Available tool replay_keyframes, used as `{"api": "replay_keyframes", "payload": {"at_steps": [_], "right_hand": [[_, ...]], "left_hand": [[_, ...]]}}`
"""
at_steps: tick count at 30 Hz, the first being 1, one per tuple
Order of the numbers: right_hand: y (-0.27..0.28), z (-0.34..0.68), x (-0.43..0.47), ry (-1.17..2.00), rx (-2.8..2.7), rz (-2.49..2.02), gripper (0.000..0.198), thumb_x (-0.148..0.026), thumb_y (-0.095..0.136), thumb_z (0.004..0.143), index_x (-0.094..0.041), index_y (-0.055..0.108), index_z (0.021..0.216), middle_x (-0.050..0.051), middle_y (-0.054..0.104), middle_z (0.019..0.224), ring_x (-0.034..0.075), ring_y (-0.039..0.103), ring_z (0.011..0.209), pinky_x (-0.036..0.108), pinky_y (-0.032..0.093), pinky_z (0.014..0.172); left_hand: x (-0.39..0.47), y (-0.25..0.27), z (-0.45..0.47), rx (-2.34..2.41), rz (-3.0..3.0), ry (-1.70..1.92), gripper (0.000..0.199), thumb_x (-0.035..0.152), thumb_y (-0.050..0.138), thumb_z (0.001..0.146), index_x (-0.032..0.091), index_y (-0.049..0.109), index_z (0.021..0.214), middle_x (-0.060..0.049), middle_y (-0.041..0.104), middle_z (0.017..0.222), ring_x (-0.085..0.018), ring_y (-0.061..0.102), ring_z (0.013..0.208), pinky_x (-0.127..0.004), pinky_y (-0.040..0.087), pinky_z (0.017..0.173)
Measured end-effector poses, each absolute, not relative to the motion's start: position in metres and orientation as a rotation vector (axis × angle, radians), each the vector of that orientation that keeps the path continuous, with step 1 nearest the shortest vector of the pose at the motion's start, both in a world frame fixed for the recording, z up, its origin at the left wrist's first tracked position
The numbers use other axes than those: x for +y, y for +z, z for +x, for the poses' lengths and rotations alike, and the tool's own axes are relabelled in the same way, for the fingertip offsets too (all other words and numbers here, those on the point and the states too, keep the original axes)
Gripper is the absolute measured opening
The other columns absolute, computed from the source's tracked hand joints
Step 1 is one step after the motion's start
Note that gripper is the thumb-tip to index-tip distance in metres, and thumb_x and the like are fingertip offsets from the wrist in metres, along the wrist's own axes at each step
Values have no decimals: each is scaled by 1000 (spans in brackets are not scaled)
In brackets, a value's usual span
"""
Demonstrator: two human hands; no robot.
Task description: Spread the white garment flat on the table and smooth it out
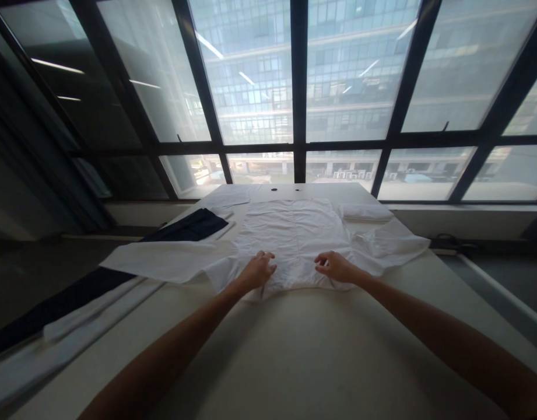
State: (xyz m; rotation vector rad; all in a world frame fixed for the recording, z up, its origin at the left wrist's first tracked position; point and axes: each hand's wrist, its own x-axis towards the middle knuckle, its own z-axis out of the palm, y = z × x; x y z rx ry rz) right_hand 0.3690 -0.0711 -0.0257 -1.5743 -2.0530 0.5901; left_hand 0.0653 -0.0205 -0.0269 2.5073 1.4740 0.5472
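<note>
**Q:** So, what is shown in front of the camera wearer?

**A:** A pale table (303, 350) is seen from above, set against a wall of tall windows (251, 76) with dark frames. A white shirt (294, 233) is spread flat near the middle of the table, its sleeves stretched out to either side.

**Q:** Where are the hands placed?

**A:** Both bare arms are extended forward from the bottom of the view. The left hand (259, 269) is laid on the near edge of the shirt, slightly left of its middle, with the fingers curled onto the cloth. The right hand (335, 267) is laid on the same edge, slightly right of the middle, its fingers bent and pointed inward. Whether the fabric is pinched or only pressed cannot be told from this view. The two hands are kept apart, with a strip of shirt between them.

**Q:** What else is laid on the table?

**A:** A dark garment (189, 226) is spread at the left, partly covered by the shirt's left sleeve. A folded white cloth (365, 211) is set beyond the right sleeve. Long white strips of fabric (88, 318) are stretched along the table's left edge. Two small dark spots (285, 189) are seen at the far end of the table, too small to identify.
</note>
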Motion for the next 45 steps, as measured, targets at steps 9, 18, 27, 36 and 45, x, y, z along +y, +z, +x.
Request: {"api": "replay_keyframes", "payload": {"at_steps": [9,18,27,36,45], "right_hand": [[0,359,-106,1010,-1802,-1222,42,-16,66,71,-13,70,113,3,72,87,16,63,73,25,49,66],[13,374,-170,910,-2407,-959,31,0,54,73,-19,74,87,4,72,94,18,65,94,30,49,86],[14,345,-105,527,-1970,-1344,38,-3,43,83,-15,75,100,9,76,101,19,69,96,30,51,89],[-47,295,-73,87,-2278,-1647,58,-14,42,93,-4,43,150,22,37,159,32,29,149,49,27,118],[-57,303,-68,30,-2377,-1652,55,-30,24,105,-8,41,153,20,34,160,29,25,151,53,23,120]], "left_hand": [[-45,-26,48,1109,1875,1002,63,30,81,68,21,64,128,-15,46,143,-21,68,95,-38,62,78],[-100,34,27,663,2353,366,22,36,66,93,19,78,99,-7,74,89,-16,66,80,-27,52,78],[-63,34,67,822,2316,551,40,45,49,101,16,72,118,-10,76,108,-21,70,92,-33,56,82],[-75,-27,107,965,2829,111,62,45,37,105,23,24,160,-9,21,166,-28,16,154,-57,15,123],[-78,-30,105,952,2913,46,68,51,34,105,17,19,161,-14,21,166,-28,11,155,-55,12,123]]}}
